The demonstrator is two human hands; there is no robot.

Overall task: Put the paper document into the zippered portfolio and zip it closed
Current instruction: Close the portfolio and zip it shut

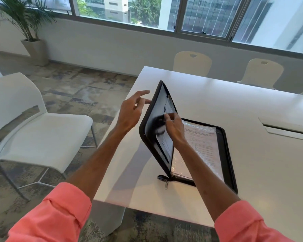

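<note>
- While the zippered portfolio (pixel 226 155) lies open on the worktop (pixel 255 180), its cover (pixel 155 117) stands nearly upright between the hands.
- Left hand (pixel 131 109): fingers spread, empty, just beside the cover's outer face.
- Right hand (pixel 175 127): pinches the cover's inner lining.
- Paper document (pixel 202 138): flat in the lower half, right of the cover.
- Zipper pull (pixel 166 185): near corner, below both hands.

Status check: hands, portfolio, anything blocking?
Left hand open beside raised cover. Right hand pinches portfolio inner pocket. Paper inside, zipper undone. Nothing blocking closure.
</note>
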